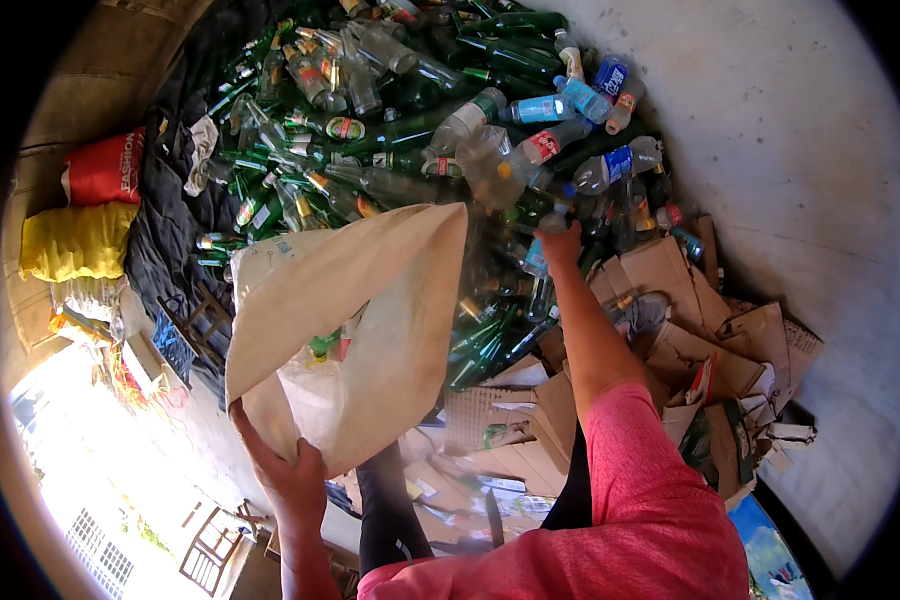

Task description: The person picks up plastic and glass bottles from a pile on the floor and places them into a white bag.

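My left hand grips the rim of a pale woven sack, whose mouth gapes towards me. Inside the sack a few bottles with green and red parts show; the rest of its contents is hidden. My right hand is closed around a clear plastic bottle with a light blue label, at the lower right of the bottle heap. Beyond the sack lies a large heap of green glass bottles. Several clear plastic bottles rest on top, among them one with a dark blue label.
Flattened cardboard is piled at the right and under my legs. A pale wall curves along the right. At the left are a black cloth, a red sack, a yellow sack and a wooden chair.
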`<action>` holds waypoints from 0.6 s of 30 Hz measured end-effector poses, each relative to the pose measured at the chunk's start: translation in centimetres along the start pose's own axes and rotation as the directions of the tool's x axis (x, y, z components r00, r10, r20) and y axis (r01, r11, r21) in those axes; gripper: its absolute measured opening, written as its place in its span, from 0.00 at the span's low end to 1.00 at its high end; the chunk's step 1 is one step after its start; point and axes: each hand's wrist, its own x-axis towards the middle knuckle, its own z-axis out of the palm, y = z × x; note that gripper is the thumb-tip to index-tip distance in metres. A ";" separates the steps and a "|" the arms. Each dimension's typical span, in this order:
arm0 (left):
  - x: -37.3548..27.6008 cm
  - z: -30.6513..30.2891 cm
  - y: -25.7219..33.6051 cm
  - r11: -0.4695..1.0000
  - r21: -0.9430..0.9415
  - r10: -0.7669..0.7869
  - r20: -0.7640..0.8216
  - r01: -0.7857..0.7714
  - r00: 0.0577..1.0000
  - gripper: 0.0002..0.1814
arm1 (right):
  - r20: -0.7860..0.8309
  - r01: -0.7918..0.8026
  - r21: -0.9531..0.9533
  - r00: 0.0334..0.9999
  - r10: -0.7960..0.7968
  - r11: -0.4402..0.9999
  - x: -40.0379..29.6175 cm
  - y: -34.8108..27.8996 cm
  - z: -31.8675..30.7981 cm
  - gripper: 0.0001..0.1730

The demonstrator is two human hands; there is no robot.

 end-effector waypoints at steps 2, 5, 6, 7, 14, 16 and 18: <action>0.0 0.3 0.3 0.991 -0.112 -0.068 0.018 0.069 0.998 0.50 | 0.188 -0.280 0.556 0.960 0.210 0.783 -1.8 -1.7 -3.0 0.44; 0.2 0.5 1.1 0.997 -0.068 -0.045 0.016 0.047 0.999 0.49 | 0.243 -0.222 0.940 0.969 -0.051 0.260 -8.9 -10.0 -13.2 0.28; 0.2 0.7 1.4 0.994 -0.093 -0.051 0.048 0.055 0.998 0.49 | 0.160 -0.136 0.966 0.982 -0.096 0.219 -12.3 -12.6 -15.9 0.27; 0.2 1.0 1.4 0.995 -0.097 -0.022 0.035 0.026 0.999 0.50 | 0.071 -0.045 0.984 0.987 -0.144 0.171 -15.1 -14.4 -17.3 0.26; 1.0 0.1 1.8 0.999 -0.048 0.006 -0.002 -0.006 1.000 0.50 | 0.554 0.194 0.543 0.649 -0.522 0.817 -29.1 -19.4 -14.0 0.36; 0.6 -0.7 1.5 0.998 -0.032 -0.051 -0.005 0.050 0.999 0.50 | 0.507 -0.079 0.632 0.794 -0.335 0.771 -24.6 -15.8 -10.5 0.29; -0.1 -1.3 0.6 0.996 -0.022 -0.082 0.002 0.082 0.997 0.50 | 0.325 0.033 0.498 0.919 -0.222 0.867 -17.7 -14.7 -7.6 0.22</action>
